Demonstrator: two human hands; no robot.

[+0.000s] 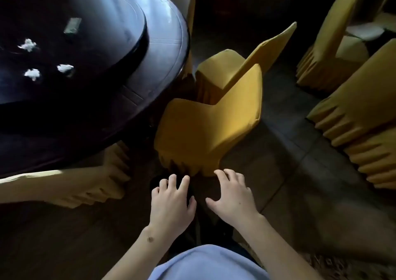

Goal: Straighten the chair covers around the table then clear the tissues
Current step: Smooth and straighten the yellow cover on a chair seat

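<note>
Place: restaurant or banquet dining room | landmark: large round dark table [162,50] with raised turntable [120,22] at its centre | around the table: chairs in matching pleated yellow covers [205,129] | further covered chairs [353,112] right of it | tiled floor [300,172], dim light

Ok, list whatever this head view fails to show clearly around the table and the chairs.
- Round table: its left part is cut off by the frame edge, so more tissues may lie unseen beyond the three crumpled tissues.
- Flat item on the turntable: too blurred to identify.
- Nearest chair cover: its skirt hem is lost in shadow near the left hand and right hand.
- Chairs at right: cut off by the edge.
</note>
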